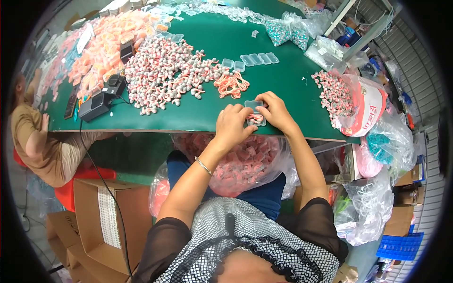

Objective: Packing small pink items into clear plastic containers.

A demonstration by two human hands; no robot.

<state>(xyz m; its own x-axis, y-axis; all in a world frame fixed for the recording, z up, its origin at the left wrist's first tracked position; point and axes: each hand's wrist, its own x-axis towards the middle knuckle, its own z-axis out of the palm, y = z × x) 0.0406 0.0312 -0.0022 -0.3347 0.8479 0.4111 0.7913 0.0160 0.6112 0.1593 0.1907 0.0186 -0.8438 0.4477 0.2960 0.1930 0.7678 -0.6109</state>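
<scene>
Fingers: both sets pinch the clear box (255,115) from either side.
Left hand (231,125): on box's left.
Right hand (275,111): on its right.
Box: near table (283,85) edge.

- The left hand (232,123) and the right hand (276,112) hold together a small clear plastic case (255,113) at the near edge of the green table (283,75).
- Pink-and-white earphones lie inside the case.
- A big pile of pink-and-white earphones (165,70) lies further on the table, and a row of empty clear cases (257,59) is behind the hands.
- A clear bag of filled cases (245,162) rests on the person's lap.
- Another person (37,137) sits at the left.
</scene>
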